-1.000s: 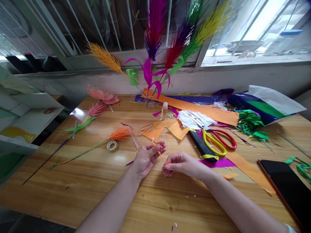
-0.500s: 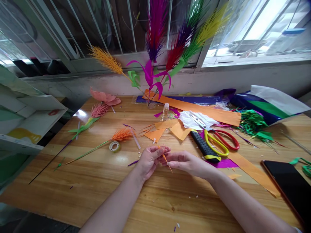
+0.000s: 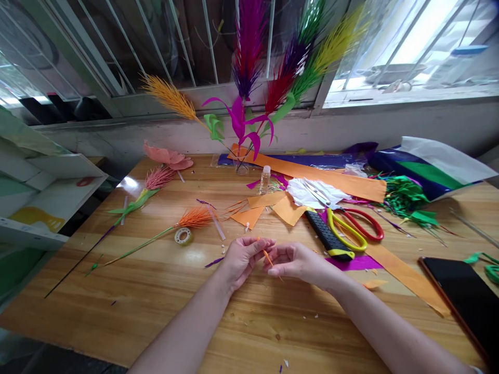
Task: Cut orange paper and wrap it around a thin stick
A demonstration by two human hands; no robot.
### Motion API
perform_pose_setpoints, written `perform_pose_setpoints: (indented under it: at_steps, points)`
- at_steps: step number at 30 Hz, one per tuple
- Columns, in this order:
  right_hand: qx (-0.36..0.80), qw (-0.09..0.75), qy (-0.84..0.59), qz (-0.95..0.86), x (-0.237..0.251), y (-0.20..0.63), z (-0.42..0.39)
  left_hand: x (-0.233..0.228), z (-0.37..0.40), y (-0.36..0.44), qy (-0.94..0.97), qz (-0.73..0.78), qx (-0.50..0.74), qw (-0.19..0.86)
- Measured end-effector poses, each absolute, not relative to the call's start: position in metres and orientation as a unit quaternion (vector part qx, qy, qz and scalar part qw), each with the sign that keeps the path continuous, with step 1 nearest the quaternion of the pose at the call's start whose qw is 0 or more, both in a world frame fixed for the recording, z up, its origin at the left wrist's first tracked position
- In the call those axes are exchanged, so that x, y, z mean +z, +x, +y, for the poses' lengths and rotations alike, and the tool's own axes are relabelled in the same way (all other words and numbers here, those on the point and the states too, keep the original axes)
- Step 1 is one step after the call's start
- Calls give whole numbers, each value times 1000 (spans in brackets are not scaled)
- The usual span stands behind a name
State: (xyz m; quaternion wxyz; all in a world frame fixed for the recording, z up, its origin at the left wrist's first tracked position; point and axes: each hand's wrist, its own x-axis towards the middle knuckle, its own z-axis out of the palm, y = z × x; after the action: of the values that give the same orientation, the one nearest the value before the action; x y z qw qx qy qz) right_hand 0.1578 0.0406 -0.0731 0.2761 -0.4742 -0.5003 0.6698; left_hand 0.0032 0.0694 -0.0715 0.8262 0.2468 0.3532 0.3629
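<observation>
My left hand [image 3: 246, 259] pinches the upper part of a thin, twisted orange paper strip [image 3: 267, 258] between thumb and fingers. On the strip's lower end, the thumb and fingertips of my right hand [image 3: 294, 261] are closed. Both hands are close together above the wooden table [image 3: 249, 322]. Beyond them lie cut orange paper pieces [image 3: 289, 209]. To the left of my left hand are an orange bristly flower stem [image 3: 195, 217] and a roll of clear tape [image 3: 183, 237].
Yellow- and red-handled scissors [image 3: 346, 231] lie with a black-and-yellow handled tool [image 3: 328, 236] right of my hands. A phone [image 3: 460, 296] rests at the right. A small clear bottle [image 3: 265, 179] stands before colourful paper stalks [image 3: 249, 52]. A pink flower [image 3: 167, 156] lies at back left.
My right hand has shifted slightly to the right along the orange strip, and its lower end has moved with the fingers. My left hand stays nearly in place.
</observation>
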Motion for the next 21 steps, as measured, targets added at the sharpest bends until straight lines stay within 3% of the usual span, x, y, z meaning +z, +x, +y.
perform_pose_setpoints:
  at_steps: [3,10,21]
  points:
    - [709,278,-411,-501,-67,159,41,-72,70,3,254,352,347,831]
    - [681,293,-466,-483,-77,158,41,-75,70,4,267,339,363,826]
    - [714,271,-434,-478,-77,160,41,-74,70,5,264,356,359,821]
